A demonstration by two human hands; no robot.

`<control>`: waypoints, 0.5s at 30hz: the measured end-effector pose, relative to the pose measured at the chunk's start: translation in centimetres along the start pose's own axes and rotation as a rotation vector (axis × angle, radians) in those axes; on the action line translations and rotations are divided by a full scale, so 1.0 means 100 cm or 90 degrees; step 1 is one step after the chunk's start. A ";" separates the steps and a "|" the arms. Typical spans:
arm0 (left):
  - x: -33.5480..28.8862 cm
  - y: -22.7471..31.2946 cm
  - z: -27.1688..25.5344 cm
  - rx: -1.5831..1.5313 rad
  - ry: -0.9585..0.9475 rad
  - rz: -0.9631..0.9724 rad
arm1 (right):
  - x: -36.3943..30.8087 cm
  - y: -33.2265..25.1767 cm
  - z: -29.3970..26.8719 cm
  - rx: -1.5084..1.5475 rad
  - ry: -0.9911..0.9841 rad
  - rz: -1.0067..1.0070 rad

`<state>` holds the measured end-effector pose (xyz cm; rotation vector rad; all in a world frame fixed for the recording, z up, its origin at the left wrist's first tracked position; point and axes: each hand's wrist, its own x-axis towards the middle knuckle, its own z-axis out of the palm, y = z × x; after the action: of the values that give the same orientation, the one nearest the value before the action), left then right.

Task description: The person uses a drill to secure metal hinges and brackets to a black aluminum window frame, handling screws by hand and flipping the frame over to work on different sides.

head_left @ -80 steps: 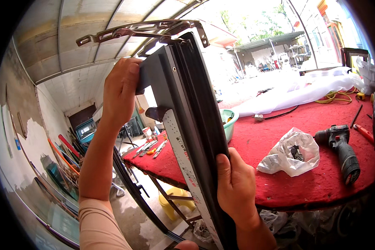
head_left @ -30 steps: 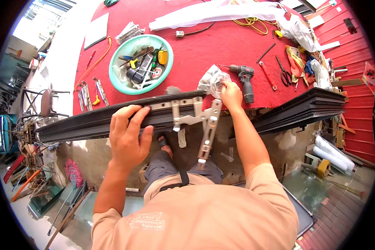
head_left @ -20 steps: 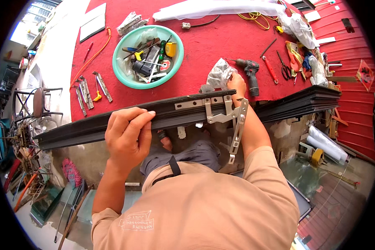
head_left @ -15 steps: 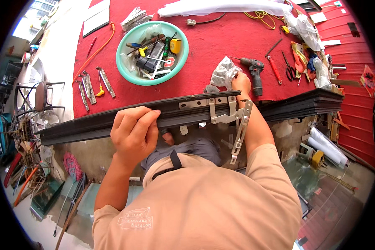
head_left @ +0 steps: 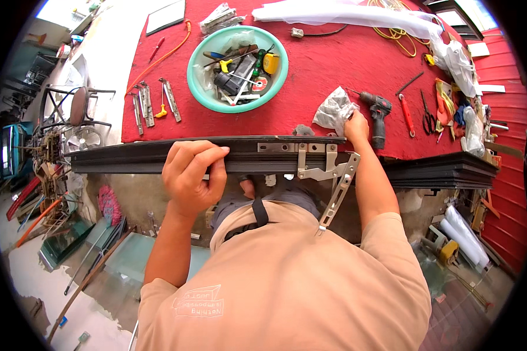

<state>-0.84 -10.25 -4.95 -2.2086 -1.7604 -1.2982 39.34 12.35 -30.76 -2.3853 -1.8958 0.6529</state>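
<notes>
My left hand [head_left: 194,171] is closed around a long black metal profile [head_left: 123,157], held lengthwise along the red table's near edge. A silver friction hinge [head_left: 317,171] sits against the profile's right part. Its jointed arm hangs obliquely toward my shirt. My right hand [head_left: 357,126] reaches past the profile's right end, fingers closed at the edge of a crumpled clear plastic bag [head_left: 334,112]; the fingertips are partly hidden and the bag's contents cannot be made out. Just right of that hand lies a cordless drill [head_left: 377,117], its bit pointing toward the bag.
A mint-green basin [head_left: 194,88] of tools stands on the red-covered table [head_left: 310,58]. Several metal hinges [head_left: 146,105] lie to its left. Right of the drill are a red-handled wrench [head_left: 407,117] and scissors [head_left: 428,117]. More black profiles [head_left: 439,169] are stacked at the right edge.
The whole view has shifted, so the table's things appear further right. The profile now looks more level. My left hand keeps its hold and my right hand stays at the bag.
</notes>
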 end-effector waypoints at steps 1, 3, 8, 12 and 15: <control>0.001 0.001 0.000 -0.018 0.005 -0.011 | 0.000 0.000 -0.002 -0.006 -0.008 -0.006; 0.005 0.008 -0.003 -0.037 0.016 -0.021 | 0.001 0.000 -0.006 -0.018 -0.025 -0.017; 0.047 0.033 0.000 -0.064 -0.061 -0.031 | 0.000 0.010 0.006 -0.032 0.047 -0.068; 0.069 0.033 0.009 -0.119 -0.157 -0.066 | -0.007 0.013 0.014 0.007 0.115 -0.096; 0.074 0.033 0.013 -0.172 -0.240 -0.102 | -0.015 0.008 0.008 0.037 0.131 -0.109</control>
<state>2.73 -4.92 0.22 -2.6566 -2.0283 -1.2824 39.54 10.53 -31.28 -2.1325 -1.9355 0.4274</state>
